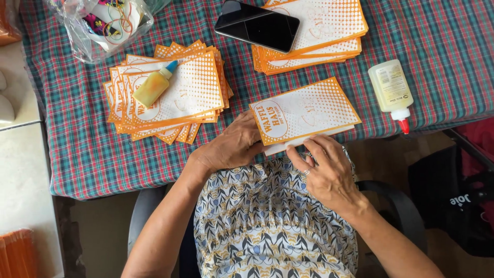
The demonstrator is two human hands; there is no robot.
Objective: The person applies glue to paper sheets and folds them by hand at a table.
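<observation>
An orange-and-white printed paper bag (309, 110) lies flat at the near edge of the plaid tablecloth (77, 149). My left hand (231, 146) rests on its left end, fingers on the paper. My right hand (327, 167), with a ring on one finger, presses its fingertips on the bag's lower flap. To the left lies a fanned stack of the same bags (195, 98) with a small yellow glue bottle (153, 85) lying on top.
A second neat stack of bags (329, 31) sits at the back with a black phone (257, 24) on it. A white glue bottle with a red tip (391, 90) lies at the right. A clear plastic bag (103, 23) sits at the back left. A black bag (453, 201) stands on the floor.
</observation>
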